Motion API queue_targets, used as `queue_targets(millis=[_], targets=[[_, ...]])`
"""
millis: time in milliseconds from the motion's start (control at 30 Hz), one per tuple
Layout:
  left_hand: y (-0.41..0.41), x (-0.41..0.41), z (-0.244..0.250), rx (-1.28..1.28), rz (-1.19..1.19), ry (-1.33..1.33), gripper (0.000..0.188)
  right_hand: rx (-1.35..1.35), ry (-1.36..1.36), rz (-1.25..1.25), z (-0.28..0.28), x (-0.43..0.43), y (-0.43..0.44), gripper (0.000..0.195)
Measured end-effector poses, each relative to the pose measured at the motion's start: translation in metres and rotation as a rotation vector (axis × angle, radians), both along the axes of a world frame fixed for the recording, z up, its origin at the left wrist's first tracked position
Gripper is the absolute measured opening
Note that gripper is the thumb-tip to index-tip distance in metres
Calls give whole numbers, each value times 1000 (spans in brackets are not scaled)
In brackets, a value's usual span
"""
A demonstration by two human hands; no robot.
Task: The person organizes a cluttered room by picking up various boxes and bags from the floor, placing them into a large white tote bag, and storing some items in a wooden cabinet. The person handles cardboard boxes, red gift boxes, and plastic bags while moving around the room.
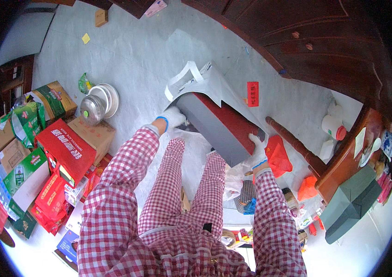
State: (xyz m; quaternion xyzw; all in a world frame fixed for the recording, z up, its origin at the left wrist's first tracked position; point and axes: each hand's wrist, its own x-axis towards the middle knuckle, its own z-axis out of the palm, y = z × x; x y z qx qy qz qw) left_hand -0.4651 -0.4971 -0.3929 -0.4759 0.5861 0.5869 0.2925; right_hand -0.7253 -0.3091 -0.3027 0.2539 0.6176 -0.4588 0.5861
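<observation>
My left hand [174,117], in a white glove with a blue cuff edge, is at the open mouth of a white bag [213,81] with a looped handle; its fingertips are partly hidden at the rim. My right hand [258,149], gloved alike, grips the near right end of a long box with a dark red face [229,121] and a grey side [211,133]. The box lies tilted, partly inside the bag. Clear plastic film [192,136] hangs under the bag, above my legs in checked trousers.
Cartons, a red beer box [66,149] and red bags [52,200] crowd the left. A pot lid [92,109] and bowls stand beside them. A wooden table [348,152] and a dark green bag [350,204] are at right. Dark wooden furniture [306,41] borders the upper right.
</observation>
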Motion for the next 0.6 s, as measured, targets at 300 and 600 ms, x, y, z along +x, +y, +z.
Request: queue_targets(millis=[300, 600], targets=[[-5, -48, -1, -121, 1356, 95, 88, 58, -441, 17, -59, -15, -31, 44], [-6, -71, -38, -481, 1322, -385, 100, -88, 26, 283, -135, -7, -28, 37]])
